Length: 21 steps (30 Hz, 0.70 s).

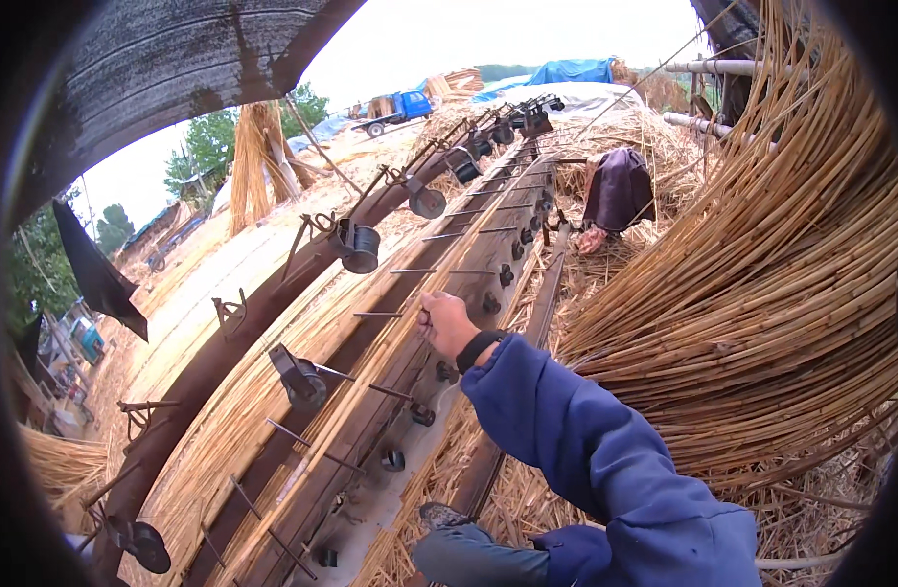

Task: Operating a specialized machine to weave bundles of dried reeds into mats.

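Observation:
My right hand (447,323), in a blue sleeve (586,430) with a black band at the wrist, reaches over a long wooden frame (370,440). Its fingers are curled closed around a thin line of straw-coloured reed stalks (356,391) that runs lengthwise along the frame. Thin metal pins (378,314) stick out across the frame on both sides of the hand. Below the hand, small black knobs (422,415) line the frame's near side. A dark wire spool (300,379) hangs to the left of the hand. My left hand is out of the picture.
A rusty metal beam (263,293) with more wire spools (359,248) runs parallel on the left. A big bundle of reeds (762,342) curves along the right. Dark purple cloth (620,189) hangs beyond the frame. Loose straw (556,391) covers the ground; a blue truck (400,110) stands far off.

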Each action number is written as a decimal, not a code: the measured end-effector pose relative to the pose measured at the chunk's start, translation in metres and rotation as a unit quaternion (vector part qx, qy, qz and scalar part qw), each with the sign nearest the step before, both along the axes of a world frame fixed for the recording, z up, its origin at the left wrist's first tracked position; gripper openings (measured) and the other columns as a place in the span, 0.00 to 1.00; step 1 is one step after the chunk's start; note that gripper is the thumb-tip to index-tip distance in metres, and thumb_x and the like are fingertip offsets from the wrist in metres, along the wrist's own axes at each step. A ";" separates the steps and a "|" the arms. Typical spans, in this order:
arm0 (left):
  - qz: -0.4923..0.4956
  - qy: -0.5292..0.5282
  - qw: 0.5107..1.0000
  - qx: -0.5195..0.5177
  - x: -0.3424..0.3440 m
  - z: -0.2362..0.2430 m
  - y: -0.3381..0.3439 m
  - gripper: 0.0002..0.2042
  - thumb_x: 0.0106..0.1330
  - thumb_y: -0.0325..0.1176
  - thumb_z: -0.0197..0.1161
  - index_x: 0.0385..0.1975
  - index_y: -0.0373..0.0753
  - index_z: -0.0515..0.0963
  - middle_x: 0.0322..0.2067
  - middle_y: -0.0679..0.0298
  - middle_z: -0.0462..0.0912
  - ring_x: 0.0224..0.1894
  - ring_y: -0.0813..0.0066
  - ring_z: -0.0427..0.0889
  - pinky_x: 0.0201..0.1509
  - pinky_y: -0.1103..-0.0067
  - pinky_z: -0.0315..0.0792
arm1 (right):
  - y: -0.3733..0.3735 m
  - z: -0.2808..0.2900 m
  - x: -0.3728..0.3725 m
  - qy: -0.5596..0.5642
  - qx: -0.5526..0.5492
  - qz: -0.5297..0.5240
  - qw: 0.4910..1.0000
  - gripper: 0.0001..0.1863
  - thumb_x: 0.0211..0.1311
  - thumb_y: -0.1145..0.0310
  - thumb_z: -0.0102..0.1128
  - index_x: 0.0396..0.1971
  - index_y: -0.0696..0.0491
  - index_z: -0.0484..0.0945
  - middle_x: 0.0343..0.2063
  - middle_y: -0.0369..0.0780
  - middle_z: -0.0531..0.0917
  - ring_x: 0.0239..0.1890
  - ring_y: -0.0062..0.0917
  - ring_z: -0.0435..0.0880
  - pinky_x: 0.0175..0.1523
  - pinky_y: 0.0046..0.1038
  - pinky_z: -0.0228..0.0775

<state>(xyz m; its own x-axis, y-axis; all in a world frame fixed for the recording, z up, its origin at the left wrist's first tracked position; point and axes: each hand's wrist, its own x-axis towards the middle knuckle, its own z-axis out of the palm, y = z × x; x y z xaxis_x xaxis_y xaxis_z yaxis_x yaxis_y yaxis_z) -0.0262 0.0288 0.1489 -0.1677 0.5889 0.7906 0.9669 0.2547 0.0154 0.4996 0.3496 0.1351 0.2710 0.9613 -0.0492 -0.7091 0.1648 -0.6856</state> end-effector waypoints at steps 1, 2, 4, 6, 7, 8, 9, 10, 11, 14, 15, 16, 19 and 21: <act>0.003 0.002 1.000 0.002 0.000 0.000 0.006 0.03 0.58 0.29 0.60 0.29 0.41 0.79 0.29 0.62 0.81 0.29 0.68 0.80 0.30 0.78 0.73 | 0.010 0.002 -0.005 0.004 0.001 0.020 1.000 0.07 0.64 0.70 0.43 0.32 0.58 0.69 0.31 0.42 0.79 0.16 0.18 0.67 0.19 0.22 0.63; 0.022 -0.023 0.999 -0.006 0.000 0.000 0.013 0.02 0.58 0.29 0.59 0.28 0.41 0.79 0.29 0.61 0.81 0.29 0.67 0.80 0.30 0.77 0.73 | 0.023 0.003 -0.009 0.006 0.002 0.022 1.000 0.07 0.64 0.70 0.43 0.32 0.58 0.69 0.31 0.42 0.79 0.16 0.18 0.67 0.19 0.22 0.63; 0.034 -0.049 0.998 -0.014 -0.005 -0.006 0.034 0.02 0.58 0.28 0.59 0.27 0.41 0.79 0.28 0.60 0.81 0.29 0.67 0.80 0.30 0.77 0.73 | 0.058 -0.008 -0.006 -0.058 -0.055 0.098 0.992 0.08 0.62 0.70 0.45 0.33 0.59 0.70 0.28 0.43 0.79 0.17 0.19 0.71 0.19 0.23 0.64; -0.089 0.005 0.994 -0.057 -0.033 -0.020 0.056 0.05 0.59 0.35 0.60 0.27 0.42 0.80 0.29 0.58 0.81 0.25 0.66 0.79 0.26 0.75 0.71 | 0.084 -0.031 0.000 -0.144 -0.066 0.087 0.984 0.10 0.60 0.69 0.47 0.34 0.61 0.71 0.23 0.43 0.78 0.18 0.21 0.74 0.18 0.25 0.65; 0.038 0.000 0.988 -0.150 -0.041 -0.027 0.061 0.14 0.59 0.43 0.59 0.35 0.39 0.79 0.30 0.56 0.81 0.22 0.63 0.76 0.24 0.71 0.68 | 0.084 -0.033 -0.003 -0.209 -0.082 0.099 0.969 0.12 0.59 0.69 0.48 0.36 0.62 0.70 0.22 0.43 0.77 0.18 0.22 0.75 0.17 0.25 0.65; 0.038 0.001 0.988 -0.152 -0.047 -0.037 0.066 0.14 0.59 0.43 0.59 0.35 0.39 0.79 0.30 0.56 0.81 0.22 0.63 0.76 0.24 0.71 0.68 | 0.083 -0.034 -0.005 -0.274 -0.097 0.110 0.951 0.13 0.59 0.69 0.49 0.39 0.64 0.69 0.22 0.43 0.77 0.18 0.24 0.76 0.16 0.26 0.65; 0.066 0.049 0.987 -0.141 -0.036 -0.038 0.071 0.18 0.59 0.45 0.59 0.38 0.36 0.78 0.31 0.56 0.81 0.21 0.61 0.75 0.23 0.69 0.66 | 0.079 -0.041 -0.001 -0.342 -0.067 0.108 0.931 0.16 0.58 0.69 0.50 0.42 0.65 0.67 0.26 0.44 0.77 0.19 0.24 0.76 0.18 0.24 0.65; 0.092 0.097 0.983 -0.129 -0.023 -0.036 0.074 0.22 0.59 0.48 0.58 0.42 0.34 0.76 0.33 0.55 0.80 0.20 0.60 0.74 0.22 0.67 0.65 | 0.071 -0.048 0.002 -0.342 -0.070 0.108 0.931 0.16 0.58 0.69 0.50 0.42 0.65 0.67 0.26 0.44 0.77 0.19 0.24 0.76 0.18 0.24 0.65; 0.122 0.037 0.976 -0.176 -0.003 -0.027 0.075 0.23 0.60 0.45 0.58 0.45 0.30 0.73 0.36 0.54 0.80 0.25 0.60 0.76 0.27 0.70 0.68 | 0.052 -0.048 -0.001 -0.347 -0.049 0.074 0.934 0.17 0.57 0.70 0.51 0.43 0.65 0.66 0.27 0.44 0.77 0.20 0.23 0.76 0.18 0.23 0.66; -0.007 0.007 0.996 -0.086 -0.035 -0.034 0.046 0.21 0.60 0.43 0.58 0.45 0.31 0.73 0.40 0.51 0.78 0.35 0.62 0.78 0.37 0.74 0.70 | 0.006 -0.074 -0.033 -0.374 -0.007 0.110 0.921 0.15 0.56 0.69 0.51 0.41 0.63 0.70 0.23 0.40 0.78 0.21 0.21 0.77 0.21 0.21 0.67; 0.009 -0.071 0.988 -0.139 -0.012 -0.035 0.063 0.18 0.62 0.39 0.57 0.44 0.30 0.74 0.40 0.49 0.78 0.43 0.65 0.76 0.47 0.76 0.68 | -0.017 -0.091 -0.010 -0.393 -0.022 0.133 0.909 0.14 0.57 0.69 0.51 0.39 0.62 0.72 0.22 0.38 0.78 0.21 0.21 0.76 0.22 0.21 0.67; 0.000 -0.074 0.987 -0.141 -0.012 -0.044 0.073 0.18 0.62 0.39 0.57 0.44 0.30 0.74 0.40 0.49 0.78 0.43 0.65 0.76 0.47 0.76 0.68 | -0.042 -0.112 0.002 -0.421 -0.023 0.159 0.893 0.13 0.58 0.67 0.50 0.35 0.61 0.75 0.23 0.38 0.79 0.21 0.20 0.77 0.24 0.21 0.69; -0.075 -0.223 0.959 -0.157 -0.064 -0.088 0.090 0.14 0.61 0.34 0.53 0.41 0.30 0.72 0.35 0.54 0.78 0.37 0.70 0.78 0.40 0.77 0.72 | -0.129 -0.152 0.000 -0.494 0.026 0.275 0.825 0.12 0.62 0.64 0.48 0.32 0.57 0.75 0.24 0.34 0.79 0.26 0.17 0.75 0.34 0.21 0.69; -0.122 -0.316 0.937 -0.085 -0.065 -0.119 0.075 0.10 0.62 0.29 0.52 0.39 0.31 0.73 0.29 0.59 0.77 0.30 0.72 0.76 0.33 0.77 0.70 | -0.181 -0.197 0.005 -0.518 0.016 0.352 0.779 0.13 0.62 0.63 0.49 0.37 0.57 0.75 0.28 0.36 0.80 0.31 0.18 0.78 0.37 0.23 0.70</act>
